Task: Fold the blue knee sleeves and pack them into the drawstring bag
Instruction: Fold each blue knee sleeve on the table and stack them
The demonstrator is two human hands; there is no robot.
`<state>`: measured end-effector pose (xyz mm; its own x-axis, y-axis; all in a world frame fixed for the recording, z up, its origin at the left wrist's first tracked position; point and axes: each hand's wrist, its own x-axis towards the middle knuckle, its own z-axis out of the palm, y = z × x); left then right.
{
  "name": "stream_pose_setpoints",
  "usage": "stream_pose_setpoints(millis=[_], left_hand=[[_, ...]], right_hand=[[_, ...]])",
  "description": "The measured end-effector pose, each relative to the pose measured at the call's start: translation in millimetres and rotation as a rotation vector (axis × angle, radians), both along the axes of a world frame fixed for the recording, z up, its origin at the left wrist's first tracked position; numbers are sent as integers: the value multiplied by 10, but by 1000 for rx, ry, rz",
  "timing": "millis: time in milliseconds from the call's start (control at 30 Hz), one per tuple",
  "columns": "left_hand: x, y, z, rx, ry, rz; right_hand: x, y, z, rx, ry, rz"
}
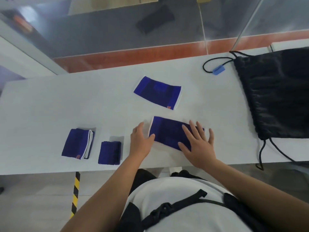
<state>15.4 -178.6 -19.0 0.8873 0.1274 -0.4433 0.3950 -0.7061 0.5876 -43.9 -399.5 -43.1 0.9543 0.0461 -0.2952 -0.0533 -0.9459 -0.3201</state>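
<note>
Several blue knee sleeves lie on the white table (pixel 50 106). One flat sleeve (pixel 167 129) lies near the front edge; my right hand (pixel 199 143) rests flat on its right half with fingers spread. My left hand (pixel 142 141) sits at its left end, thumb touching the fabric, fingers apart. A second flat sleeve (pixel 158 92) with white trim lies farther back. Two folded sleeves sit at the left: a larger one (pixel 76 144) showing white edges and a smaller one (pixel 110 152). The black drawstring bag (pixel 275 94) lies at the right, its mouth facing left.
The bag's black cord with a blue toggle (pixel 218 70) loops on the table left of the bag's mouth; another cord (pixel 260 153) hangs over the front edge. A yellow-black striped post (pixel 76 190) stands below the table. Beyond the far edge is floor.
</note>
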Motion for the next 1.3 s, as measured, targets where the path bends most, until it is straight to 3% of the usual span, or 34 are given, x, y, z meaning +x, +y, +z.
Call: stream_pose_setpoints(millis=[133, 267, 433, 633, 867, 1033, 1300], left_hand=[[216, -156, 35, -10, 48, -42], [410, -264, 73, -5, 166, 52], [464, -117, 174, -163, 284, 134], [415, -47, 388, -233, 199, 108], [245, -362, 649, -67, 26, -84], [100, -615, 686, 43, -181, -222], [-193, -973, 219, -94, -235, -481]], right_hand=[[34, -259, 50, -49, -25, 391], [149, -285, 41, -71, 129, 544], [196, -210, 51, -44, 141, 513], [225, -106, 65, -26, 83, 507], [330, 51, 178, -4, 66, 485], [-47, -367, 124, 32, -13, 260], [-475, -615, 20, 12, 119, 192]])
